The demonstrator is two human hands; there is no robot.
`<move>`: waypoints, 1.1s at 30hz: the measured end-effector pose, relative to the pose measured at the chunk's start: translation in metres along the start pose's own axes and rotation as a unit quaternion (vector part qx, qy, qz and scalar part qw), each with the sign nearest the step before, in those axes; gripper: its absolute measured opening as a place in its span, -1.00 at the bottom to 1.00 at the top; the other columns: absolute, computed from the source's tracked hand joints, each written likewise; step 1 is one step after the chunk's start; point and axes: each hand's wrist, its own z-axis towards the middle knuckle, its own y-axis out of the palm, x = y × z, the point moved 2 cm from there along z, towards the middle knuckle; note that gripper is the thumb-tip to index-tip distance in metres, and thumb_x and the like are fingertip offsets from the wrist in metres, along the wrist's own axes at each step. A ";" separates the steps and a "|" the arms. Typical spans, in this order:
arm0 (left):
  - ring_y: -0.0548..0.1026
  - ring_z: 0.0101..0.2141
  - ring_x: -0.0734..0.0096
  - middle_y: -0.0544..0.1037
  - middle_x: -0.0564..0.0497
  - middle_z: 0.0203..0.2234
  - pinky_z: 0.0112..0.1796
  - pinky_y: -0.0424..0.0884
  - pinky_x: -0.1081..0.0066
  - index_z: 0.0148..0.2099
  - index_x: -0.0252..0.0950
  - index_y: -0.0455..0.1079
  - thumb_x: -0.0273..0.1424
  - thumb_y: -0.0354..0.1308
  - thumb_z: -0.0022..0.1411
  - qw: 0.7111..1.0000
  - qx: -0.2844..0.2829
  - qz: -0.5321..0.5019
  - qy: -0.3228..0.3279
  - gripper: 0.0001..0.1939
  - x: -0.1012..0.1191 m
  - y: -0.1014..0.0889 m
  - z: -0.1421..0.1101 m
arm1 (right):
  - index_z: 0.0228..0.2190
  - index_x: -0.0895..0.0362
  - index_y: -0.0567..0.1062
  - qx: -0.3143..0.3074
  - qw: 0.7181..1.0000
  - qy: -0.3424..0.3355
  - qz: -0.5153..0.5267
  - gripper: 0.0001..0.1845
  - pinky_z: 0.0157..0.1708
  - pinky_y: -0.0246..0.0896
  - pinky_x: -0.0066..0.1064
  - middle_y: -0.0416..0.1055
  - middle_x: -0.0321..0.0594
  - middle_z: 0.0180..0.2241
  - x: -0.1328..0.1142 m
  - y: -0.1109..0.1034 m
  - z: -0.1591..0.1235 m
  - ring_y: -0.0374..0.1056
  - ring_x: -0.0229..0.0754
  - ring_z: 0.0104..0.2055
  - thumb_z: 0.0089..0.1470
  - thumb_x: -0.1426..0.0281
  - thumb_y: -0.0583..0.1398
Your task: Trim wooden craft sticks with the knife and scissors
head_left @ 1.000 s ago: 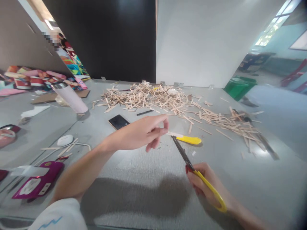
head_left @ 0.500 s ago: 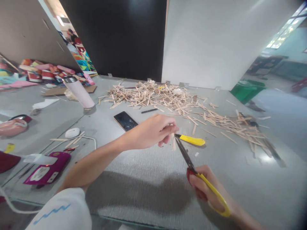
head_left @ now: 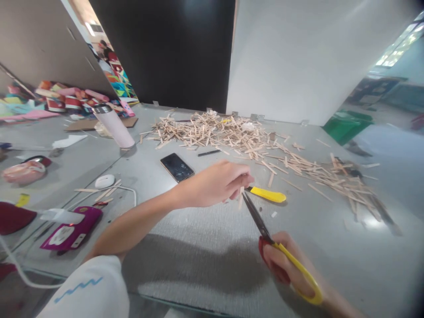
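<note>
My left hand (head_left: 230, 181) is closed in a pinch on a thin, pale wooden stick (head_left: 241, 198), whose lower end points down. My right hand (head_left: 285, 260) grips scissors (head_left: 257, 217) with yellow and red handles. The dark blades reach up and left, their tips right beside the stick; whether they touch it I cannot tell. Just beyond the tips a yellow-handled utility knife (head_left: 267, 194) lies on the grey table (head_left: 185, 247). My left fingers hide the stick's upper end.
A large heap of wooden sticks (head_left: 212, 132) spreads across the back and right of the table. A phone (head_left: 176, 167), a black pen (head_left: 208, 153) and a pale bottle (head_left: 114, 126) lie or stand beyond my left arm. Left are a purple power strip (head_left: 74, 227), a white mouse (head_left: 104, 181) and cables.
The view has shifted slightly, so the scene sits a little to the right. The scissor blades look more closed than before, and their tips stay near the stick, which remains in my left hand.
</note>
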 end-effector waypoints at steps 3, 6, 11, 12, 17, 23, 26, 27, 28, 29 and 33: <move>0.40 -0.59 0.52 0.48 0.14 -0.57 -0.43 0.26 0.41 -0.25 -0.25 0.36 -0.45 -0.02 0.61 1.000 -0.001 0.027 0.003 -0.72 0.000 0.001 0.000 | -0.49 0.01 0.30 -0.056 0.998 0.012 -0.010 -0.36 -0.65 -0.08 -0.46 0.15 -0.47 -0.69 0.000 0.001 0.006 -0.01 -0.33 -0.67 0.17 -0.26 0.26; 0.39 -0.58 0.52 0.49 0.13 -0.54 -0.42 0.23 0.40 -0.24 -0.25 0.36 -0.45 -0.03 0.61 0.999 0.004 0.036 0.010 -0.71 -0.002 0.003 0.001 | -0.58 0.01 0.26 -0.092 0.995 0.015 -0.018 -0.32 -0.70 -0.13 -0.46 0.11 -0.46 -0.74 -0.003 0.003 0.011 -0.03 -0.35 -0.71 0.16 -0.28 0.24; 0.38 -0.57 0.50 0.48 0.12 -0.56 -0.42 0.22 0.38 -0.26 -0.25 0.33 -0.33 -0.04 0.66 1.000 0.006 0.026 -0.004 -0.65 -0.003 0.006 0.002 | -0.72 0.02 0.22 -0.112 0.993 0.002 -0.036 -0.29 -0.71 -0.15 -0.48 0.07 -0.43 -0.78 -0.008 0.007 0.014 -0.05 -0.37 -0.74 0.25 -0.13 0.22; 0.38 -0.57 0.50 0.48 0.13 -0.56 -0.42 0.22 0.38 -0.26 -0.24 0.32 -0.30 -0.05 0.67 1.000 0.010 0.022 -0.009 -0.64 -0.003 0.005 0.002 | -0.72 0.02 0.22 -0.112 0.993 0.000 -0.035 -0.29 -0.72 -0.16 -0.48 0.07 -0.43 -0.79 -0.009 0.007 0.015 -0.06 -0.37 -0.74 0.25 -0.13 0.22; 0.45 -0.53 0.46 0.56 0.10 -0.50 -0.40 0.30 0.38 -0.20 -0.22 0.27 -0.15 -0.09 0.71 1.000 0.021 -0.012 -0.019 -0.61 -0.001 0.005 0.000 | -0.76 0.02 0.21 -0.080 0.996 -0.014 -0.039 -0.26 -0.72 -0.12 -0.48 0.07 -0.41 -0.81 -0.014 0.007 0.015 -0.03 -0.37 -0.76 0.27 -0.11 0.20; 0.63 -0.39 0.37 0.70 -0.06 -0.25 -0.30 0.50 0.37 0.08 -0.27 0.32 -0.31 0.23 0.52 0.996 -0.021 -0.089 -0.015 -0.78 -0.005 0.013 0.002 | -0.76 0.03 0.26 -0.065 0.997 -0.019 -0.037 -0.23 -0.73 -0.09 -0.49 0.12 -0.38 -0.82 -0.017 0.005 0.015 0.01 -0.36 -0.77 0.28 -0.17 0.20; 0.62 -0.39 0.37 0.68 -0.01 -0.33 -0.29 0.51 0.38 0.11 -0.28 0.30 -0.45 0.13 0.50 0.995 -0.011 -0.101 -0.003 -0.82 -0.008 0.017 0.004 | -0.74 0.03 0.27 -0.073 0.997 -0.028 -0.020 -0.22 -0.74 -0.13 -0.49 0.14 -0.38 -0.81 -0.013 0.004 0.015 -0.02 -0.37 -0.78 0.28 -0.22 0.19; 0.62 -0.40 0.37 0.67 0.00 -0.35 -0.29 0.49 0.38 0.10 -0.29 0.31 -0.48 0.11 0.50 0.996 -0.009 -0.088 0.003 -0.82 -0.008 0.018 0.004 | -0.73 0.03 0.28 -0.077 0.997 -0.024 -0.013 -0.22 -0.74 -0.15 -0.49 0.15 -0.38 -0.81 -0.011 0.004 0.016 -0.02 -0.37 -0.78 0.27 -0.24 0.19; 0.61 -0.40 0.37 0.66 0.01 -0.36 -0.30 0.47 0.39 0.09 -0.29 0.33 -0.49 0.11 0.48 0.997 -0.009 -0.072 0.007 -0.83 -0.008 0.018 0.004 | -0.71 0.03 0.28 -0.081 0.997 -0.020 -0.006 -0.21 -0.75 -0.16 -0.49 0.15 -0.39 -0.81 -0.009 0.004 0.016 -0.02 -0.37 -0.79 0.26 -0.27 0.19; 0.61 -0.40 0.37 0.66 0.02 -0.37 -0.31 0.45 0.40 0.06 -0.28 0.35 -0.50 0.12 0.47 0.998 -0.010 -0.055 0.009 -0.84 -0.008 0.018 0.004 | -0.70 0.03 0.28 -0.084 0.996 -0.018 0.000 -0.21 -0.75 -0.15 -0.49 0.14 -0.40 -0.81 -0.007 0.004 0.017 -0.01 -0.37 -0.79 0.25 -0.29 0.19; 0.58 -0.39 0.37 0.65 0.01 -0.38 -0.33 0.38 0.40 -0.14 -0.26 0.41 -0.51 0.15 0.43 1.000 -0.005 -0.006 0.009 -0.95 -0.006 0.014 0.004 | -0.64 0.03 0.31 -0.102 0.994 -0.043 0.018 -0.23 -0.69 -0.04 -0.47 0.08 -0.47 -0.79 -0.004 0.004 0.017 0.00 -0.35 -0.76 0.22 -0.34 0.18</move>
